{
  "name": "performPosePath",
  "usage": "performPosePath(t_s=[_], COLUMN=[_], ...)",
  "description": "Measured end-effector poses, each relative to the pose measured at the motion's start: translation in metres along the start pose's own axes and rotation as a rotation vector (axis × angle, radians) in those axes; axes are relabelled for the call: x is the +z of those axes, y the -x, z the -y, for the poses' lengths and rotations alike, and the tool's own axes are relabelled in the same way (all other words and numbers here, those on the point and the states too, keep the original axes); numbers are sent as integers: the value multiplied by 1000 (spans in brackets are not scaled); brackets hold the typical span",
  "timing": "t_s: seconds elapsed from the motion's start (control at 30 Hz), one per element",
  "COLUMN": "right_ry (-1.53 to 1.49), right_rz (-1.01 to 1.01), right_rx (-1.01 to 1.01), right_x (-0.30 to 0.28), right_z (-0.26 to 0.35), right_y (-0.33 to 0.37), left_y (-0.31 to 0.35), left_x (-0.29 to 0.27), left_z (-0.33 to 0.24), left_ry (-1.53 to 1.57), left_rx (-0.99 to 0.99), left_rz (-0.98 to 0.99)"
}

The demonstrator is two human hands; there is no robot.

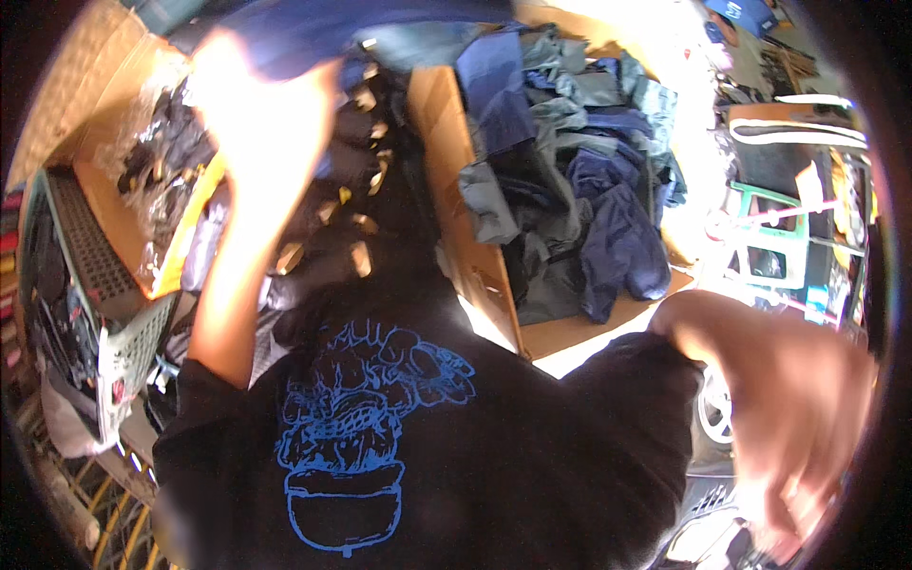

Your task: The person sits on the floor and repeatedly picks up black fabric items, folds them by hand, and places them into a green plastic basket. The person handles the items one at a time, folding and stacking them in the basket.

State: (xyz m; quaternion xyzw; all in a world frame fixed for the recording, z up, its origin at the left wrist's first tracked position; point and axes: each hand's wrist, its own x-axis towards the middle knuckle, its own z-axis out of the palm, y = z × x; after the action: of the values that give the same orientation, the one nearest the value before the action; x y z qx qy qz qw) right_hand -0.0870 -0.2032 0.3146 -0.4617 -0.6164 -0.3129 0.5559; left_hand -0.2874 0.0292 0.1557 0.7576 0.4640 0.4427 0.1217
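Head view. One left hand (pixel 249 100), raised and overexposed, meets a dark blue garment (pixel 323 33) at the top edge; its fingers are washed out by glare, so whether they are clamped on the cloth cannot be told. One right hand (pixel 807 427), low at the right and blurred, hangs near the lower right rim; its fingers curl downward, and whether they hold anything cannot be told.

Two cardboard boxes are visible. The right box (pixel 456 180), brown with an upright near wall, holds a heap of blue and grey-green clothes (pixel 579 190). The left box (pixel 95 123), brown and open, holds many small dark items in clear plastic bags (pixel 161 142); the number cannot be counted.

Between the boxes lies a stack of dark folded garments (pixel 342 209) bearing small tan tags.

One pale green plastic crate (pixel 123 342) stands at the left. One green frame (pixel 769 237) stands at the right.

The person's black shirt (pixel 427 456) carries one blue line drawing (pixel 356 427).
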Motion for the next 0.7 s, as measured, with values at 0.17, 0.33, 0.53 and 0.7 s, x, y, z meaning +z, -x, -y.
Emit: performPosePath(t_s=[0.17,0.33,0.53,0.7], right_ry=[223,27,180,318], right_rz=[569,1142,1601,1363], right_rx=[410,814,579,588], right_x=[30,13,30,40], right_z=[-52,-120,-106,-82], right_y=[62,201,191,128], left_y=[34,48,17,74], left_x=[141,97,-32,-135], left_z=[-83,-102,0,113], left_ry=[386,231,945,478], left_rx=[914,989,597,8], left_rz=[618,1458,959,568])
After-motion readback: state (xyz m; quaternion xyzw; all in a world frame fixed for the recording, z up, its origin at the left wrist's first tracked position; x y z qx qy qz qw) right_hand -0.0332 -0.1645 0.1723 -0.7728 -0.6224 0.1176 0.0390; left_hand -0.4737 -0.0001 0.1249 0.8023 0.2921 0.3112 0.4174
